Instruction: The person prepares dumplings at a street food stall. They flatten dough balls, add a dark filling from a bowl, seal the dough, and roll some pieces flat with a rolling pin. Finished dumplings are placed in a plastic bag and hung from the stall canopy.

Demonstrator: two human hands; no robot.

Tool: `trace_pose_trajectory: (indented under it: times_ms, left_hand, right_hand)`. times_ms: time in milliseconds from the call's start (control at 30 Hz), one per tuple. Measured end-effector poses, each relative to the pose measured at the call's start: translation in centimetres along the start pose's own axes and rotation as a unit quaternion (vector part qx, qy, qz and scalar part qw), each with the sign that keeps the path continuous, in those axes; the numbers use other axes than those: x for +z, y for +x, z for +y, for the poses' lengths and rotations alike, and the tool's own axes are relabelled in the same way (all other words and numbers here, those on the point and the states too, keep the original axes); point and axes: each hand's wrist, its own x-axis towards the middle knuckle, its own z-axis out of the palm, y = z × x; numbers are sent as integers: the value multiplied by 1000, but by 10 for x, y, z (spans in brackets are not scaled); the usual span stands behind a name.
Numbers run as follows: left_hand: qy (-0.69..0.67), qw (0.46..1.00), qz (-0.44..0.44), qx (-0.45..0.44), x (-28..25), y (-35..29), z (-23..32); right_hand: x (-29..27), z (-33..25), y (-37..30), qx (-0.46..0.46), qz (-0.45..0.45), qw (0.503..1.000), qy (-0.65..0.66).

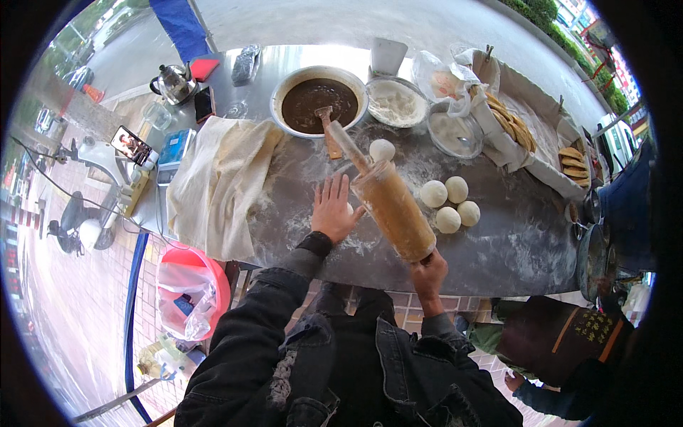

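Note:
My left hand [333, 208] lies flat on the floured metal table, fingers stretched out. A bit of white dough [349, 209] shows between its thumb and forefinger; the rest is hidden under the palm. My right hand [429, 275] is closed round the near handle of a large wooden rolling pin [395, 211], which slants up and away to the left. Just beyond the pin's far end sits one round dough ball [382, 150]. Several more dough balls [447, 215] are grouped to the right of the pin.
A bowl of dark brown paste [320, 104] with a wooden spatula [329, 134] stands beyond my hands, beside a bowl of flour [396, 102]. Cream cloth [222, 185] covers the left side. A cloth-lined basket [530, 107] holds flatbreads at right. Another person [569, 334] is at lower right.

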Motion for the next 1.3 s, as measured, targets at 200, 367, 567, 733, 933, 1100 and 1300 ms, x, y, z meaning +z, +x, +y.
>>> trace_pose_trajectory:
  times_ms: [200,367,567,733,933,1100,1300]
  left_hand:
    - [-40,978,182,-98,-86,-47,-55]
    - [142,985,-93,-33,-119,-47,-92]
    - [127,991,-28,-27,-85,-33,-121]
    - [127,987,-77,-65,-83,-75,-99]
    - [96,994,36,-33,-84,-28,-116]
    - [132,989,-37,-52,-84,-72,-87]
    - [120,984,-72,-108,-79,-76,-92]
  right_hand:
    - [-6,-18,20,-168,-67,968,-172]
    - [51,-34,59,-309,-167,916,-195]
    - [108,-25,117,-329,-176,886,-274]
    - [85,-15,73,-320,-164,889,-284]
    - [118,-21,134,-388,-138,880,-237]
    - [86,-3,87,-331,-184,881,-283]
    - [99,-4,107,-383,-179,863,-277]
